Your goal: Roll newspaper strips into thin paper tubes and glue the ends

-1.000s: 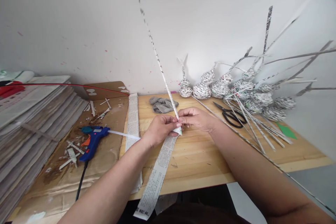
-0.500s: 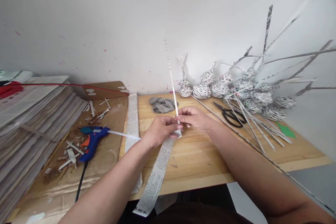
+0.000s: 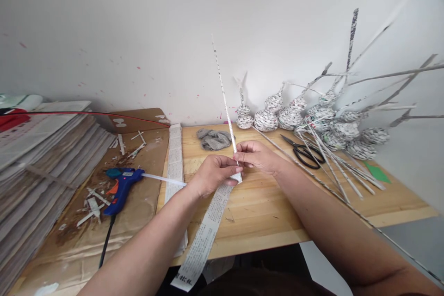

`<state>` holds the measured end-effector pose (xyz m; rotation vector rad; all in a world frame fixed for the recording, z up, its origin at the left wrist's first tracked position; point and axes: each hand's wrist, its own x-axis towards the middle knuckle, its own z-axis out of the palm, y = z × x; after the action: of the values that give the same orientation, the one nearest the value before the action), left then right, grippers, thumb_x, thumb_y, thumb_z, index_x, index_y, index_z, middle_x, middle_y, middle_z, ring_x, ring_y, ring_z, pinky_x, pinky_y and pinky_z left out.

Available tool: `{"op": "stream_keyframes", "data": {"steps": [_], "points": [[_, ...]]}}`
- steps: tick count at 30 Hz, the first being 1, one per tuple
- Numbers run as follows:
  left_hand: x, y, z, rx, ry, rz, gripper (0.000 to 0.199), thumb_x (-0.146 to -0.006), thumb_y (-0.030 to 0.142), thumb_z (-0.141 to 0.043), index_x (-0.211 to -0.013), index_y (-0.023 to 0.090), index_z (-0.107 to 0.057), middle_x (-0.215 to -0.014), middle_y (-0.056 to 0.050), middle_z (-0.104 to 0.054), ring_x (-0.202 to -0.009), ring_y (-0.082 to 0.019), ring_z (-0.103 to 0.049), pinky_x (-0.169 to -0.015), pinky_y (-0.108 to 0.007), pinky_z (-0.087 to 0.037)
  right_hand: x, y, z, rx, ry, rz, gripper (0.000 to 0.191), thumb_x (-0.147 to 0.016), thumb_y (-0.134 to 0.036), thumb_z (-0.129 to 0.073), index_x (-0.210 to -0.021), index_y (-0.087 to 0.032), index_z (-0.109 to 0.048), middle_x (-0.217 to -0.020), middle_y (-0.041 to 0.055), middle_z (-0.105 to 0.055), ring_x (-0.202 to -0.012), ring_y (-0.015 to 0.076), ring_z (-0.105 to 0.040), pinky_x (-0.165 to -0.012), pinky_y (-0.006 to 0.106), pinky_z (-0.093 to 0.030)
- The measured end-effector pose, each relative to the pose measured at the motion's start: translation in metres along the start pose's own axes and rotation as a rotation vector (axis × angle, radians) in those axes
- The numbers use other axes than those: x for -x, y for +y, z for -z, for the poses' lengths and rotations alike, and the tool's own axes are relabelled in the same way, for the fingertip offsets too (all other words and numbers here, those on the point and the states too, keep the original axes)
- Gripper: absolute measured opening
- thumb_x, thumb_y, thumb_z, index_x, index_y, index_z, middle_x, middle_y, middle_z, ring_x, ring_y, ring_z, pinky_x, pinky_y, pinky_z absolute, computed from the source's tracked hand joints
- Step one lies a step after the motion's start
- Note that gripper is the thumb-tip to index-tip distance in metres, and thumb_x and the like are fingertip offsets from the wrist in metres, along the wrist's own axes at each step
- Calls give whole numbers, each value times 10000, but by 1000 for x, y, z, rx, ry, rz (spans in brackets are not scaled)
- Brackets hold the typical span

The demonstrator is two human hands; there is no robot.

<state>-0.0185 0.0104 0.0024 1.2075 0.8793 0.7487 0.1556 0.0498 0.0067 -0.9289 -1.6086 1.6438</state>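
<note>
I'm monitoring remotely. Far left, glue gun [image 3: 120,192] is lying on cardboard [image 3: 142,208]. Paper strip [image 3: 210,224] is hanging past the table [image 3: 263,217] edge, a long flat length remaining unrolled. Left hand [image 3: 217,173] is pinching the strip's upper end, fingers closed. Paper tube [image 3: 224,92] is slanting up from both hands, looking already rolled. Right hand [image 3: 255,156] is pinching its base, fingers narrow. Further right, scissors [image 3: 305,153] are lying near woven paper shapes [image 3: 266,120].
</note>
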Motion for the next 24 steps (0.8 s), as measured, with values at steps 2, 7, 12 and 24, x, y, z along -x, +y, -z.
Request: {"op": "stream_keyframes", "data": {"steps": [2, 7, 12, 24], "points": [[1, 1, 0, -22, -8, 3, 265, -714, 345, -691, -854, 121, -708, -828, -88, -683, -749, -148, -607, -620, -243, -522, 1, -1, 1, 13, -52, -10, 253, -743, -378, -692, -753, -141, -604, -576, -29, -552, -475, 59, -438, -437, 200, -270], [0, 0, -1, -1, -12, 31, 298, -713, 347, -694, -906, 120, -698, -839, -98, -686, -756, -163, -624, -613, -252, -529, 2, -2, 5, 30, -111, -56, 250, -730, -371, -707, -766, -139, -618, -614, -13, -586, -500, 65, -465, -459, 202, -305], [-2, -3, -2, 26, -33, 29, 318, -694, 336, -714, -919, 112, -702, -860, -108, -688, -786, -174, -629, -693, -300, -538, 1, 3, 3, 13, -45, -59, 299, -683, -388, -741, -713, -154, -557, -596, -35, -562, -503, 67, -478, -482, 202, -356], [0, -1, -2, 3, -56, 37, 321, -700, 328, -703, -943, 118, -699, -886, -113, -682, -830, -187, -626, -654, -274, -530, 4, -2, 6, 35, -160, -54, 266, -738, -369, -697, -765, -136, -571, -572, -18, -582, -505, 79, -534, -441, 189, -290]]}}
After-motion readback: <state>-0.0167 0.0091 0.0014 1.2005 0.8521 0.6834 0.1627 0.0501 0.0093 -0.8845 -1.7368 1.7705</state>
